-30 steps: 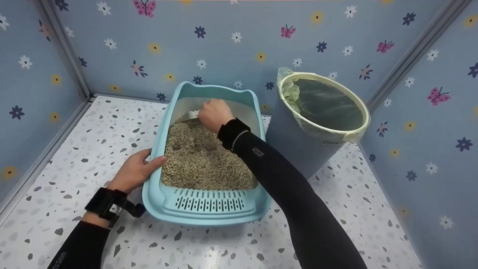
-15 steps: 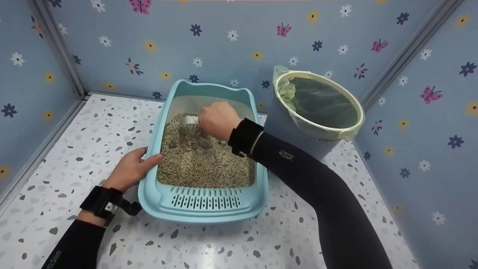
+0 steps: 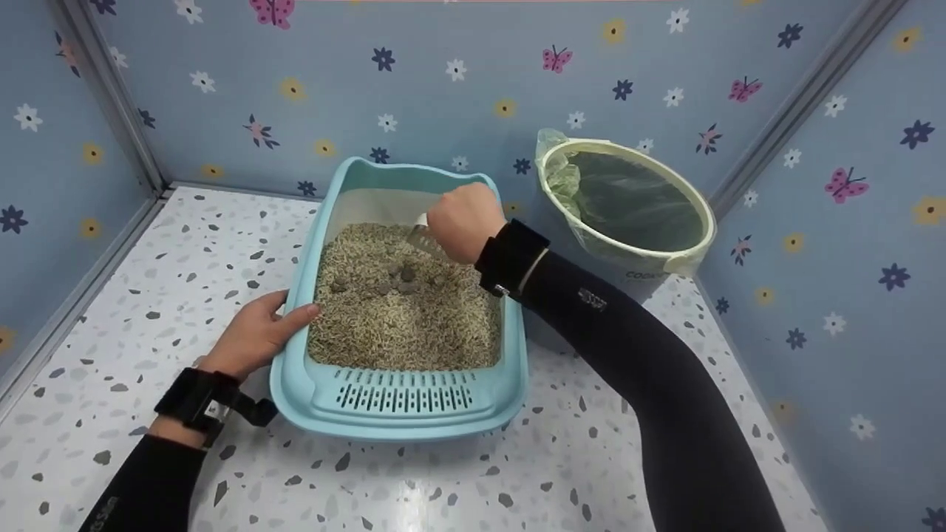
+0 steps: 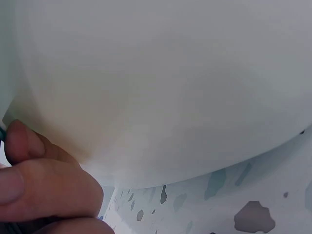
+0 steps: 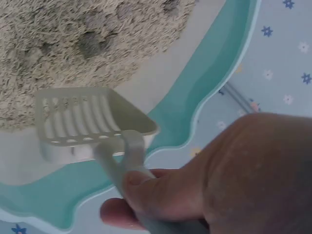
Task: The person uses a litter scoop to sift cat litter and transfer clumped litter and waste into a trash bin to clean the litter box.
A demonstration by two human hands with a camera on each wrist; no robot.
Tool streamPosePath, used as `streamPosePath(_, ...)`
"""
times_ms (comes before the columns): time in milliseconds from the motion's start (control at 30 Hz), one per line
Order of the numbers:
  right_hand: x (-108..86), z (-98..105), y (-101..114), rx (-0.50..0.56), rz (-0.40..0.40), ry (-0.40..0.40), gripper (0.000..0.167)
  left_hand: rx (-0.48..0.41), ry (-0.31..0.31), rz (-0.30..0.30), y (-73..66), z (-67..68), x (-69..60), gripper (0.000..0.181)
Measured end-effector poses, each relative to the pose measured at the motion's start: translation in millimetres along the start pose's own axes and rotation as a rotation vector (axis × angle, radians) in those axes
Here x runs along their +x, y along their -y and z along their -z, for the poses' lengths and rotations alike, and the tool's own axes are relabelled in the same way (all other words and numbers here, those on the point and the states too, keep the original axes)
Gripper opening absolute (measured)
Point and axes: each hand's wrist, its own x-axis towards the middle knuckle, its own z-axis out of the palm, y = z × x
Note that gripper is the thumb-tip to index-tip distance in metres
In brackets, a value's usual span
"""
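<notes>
A blue litter box stands on the floor, filled with tan pellet litter that has several dark clumps near its middle. My left hand grips the box's left rim, thumb over the edge; the left wrist view shows its curled fingers by the pale outer wall. Above the back right of the litter, my right hand holds a white slotted litter scoop by its handle. In the right wrist view the scoop's slots show, and no clump can be seen in it.
To the right of the box stands a tall grey-blue bin with a cream rim and a translucent green liner. Flower-patterned walls enclose the speckled white floor at the back and both sides.
My right hand lifted the scoop out of the back left of the litter and moved it right, toward the box's right side. The clumps now lie more exposed. My left hand keeps its grip.
</notes>
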Motion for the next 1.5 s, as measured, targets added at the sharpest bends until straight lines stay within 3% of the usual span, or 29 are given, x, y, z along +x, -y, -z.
streamPosePath(167, 6.5, -15, -5, 0.013, -0.055, 0.132, 0.05, -0.013, 0.005, 0.012, 0.9, 0.5, -0.8, 0.075)
streamPosePath(367, 12.9, -23, 1, 0.053, -0.053, 0.209, 0.049, -0.012, 0.012, 0.016, 1.0, 0.7, -1.3, 0.075)
streamPosePath(700, 27.0, 6, 20, 0.207, -0.019, 0.352, 0.047, -0.016, 0.003, 0.014, 0.8, 2.1, -2.1, 0.075)
streamPosePath(1000, 38.4, 21, -4, 0.429, -0.045, 0.46, 0.044, -0.007, 0.0, 0.018, 0.6, -0.1, -0.8, 0.076)
streamPosePath(1200, 56.8, 8, -25, 0.561, -0.049, 0.571, 0.043, -0.017, 0.003, 0.016, -1.8, -0.9, -2.4, 0.075)
streamPosePath(1300, 63.2, -3, -32, 0.588, -0.025, 0.573, 0.04, -0.032, 0.007, 0.026, -4.7, -0.7, -3.8, 0.075)
streamPosePath(1500, 64.8, -26, -41, 0.72, -0.1, 0.548, 0.041, -0.019, 0.016, 0.036, -8.7, 0.8, -2.2, 0.078)
